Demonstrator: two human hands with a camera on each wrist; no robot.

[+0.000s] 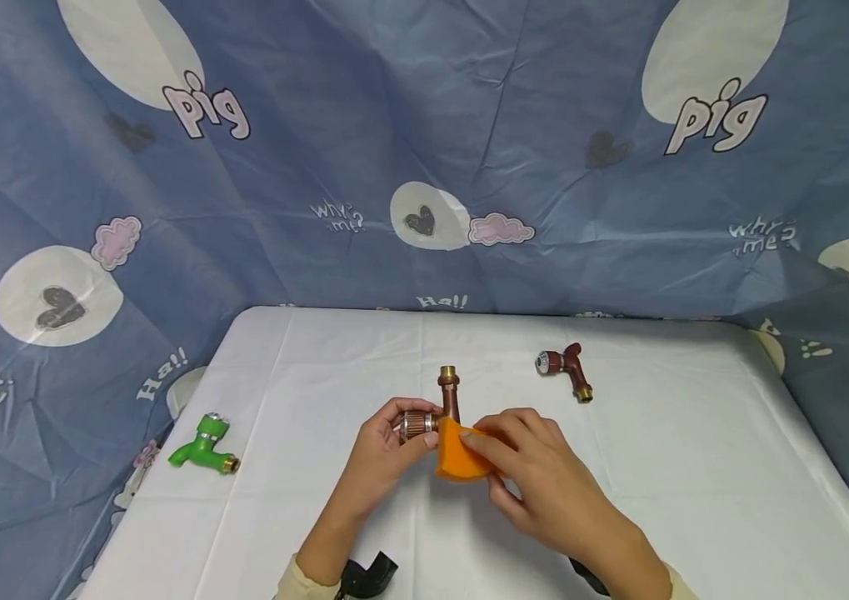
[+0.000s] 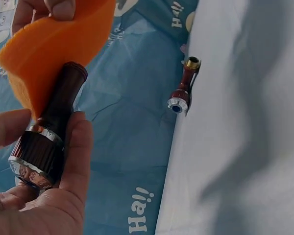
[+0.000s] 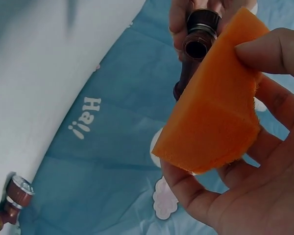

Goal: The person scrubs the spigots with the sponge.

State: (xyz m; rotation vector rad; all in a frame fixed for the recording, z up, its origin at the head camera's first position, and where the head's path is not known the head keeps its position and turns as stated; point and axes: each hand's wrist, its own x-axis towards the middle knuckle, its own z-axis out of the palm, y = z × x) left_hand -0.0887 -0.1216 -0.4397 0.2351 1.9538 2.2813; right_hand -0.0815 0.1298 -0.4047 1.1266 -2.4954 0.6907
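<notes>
My left hand (image 1: pixel 385 450) grips a reddish-brown tap (image 1: pixel 450 400) by its ribbed knob, with the brass threaded end pointing away toward the back of the table. Between the thumb and fingers of my right hand (image 1: pixel 540 471) is an orange sponge (image 1: pixel 460 457), pinched and bent against the tap's body. In the left wrist view the sponge (image 2: pixel 63 41) lies beside the dark tap (image 2: pixel 63 93) and hides part of it. From the right wrist, the tap's open spout (image 3: pixel 196 48) shows next to the sponge's edge.
A green tap (image 1: pixel 203 446) lies on the left of the white-covered table (image 1: pixel 304 367). Another reddish-brown tap (image 1: pixel 568 368) rests at the back right. Behind the table hangs a blue patterned cloth (image 1: pixel 364 108).
</notes>
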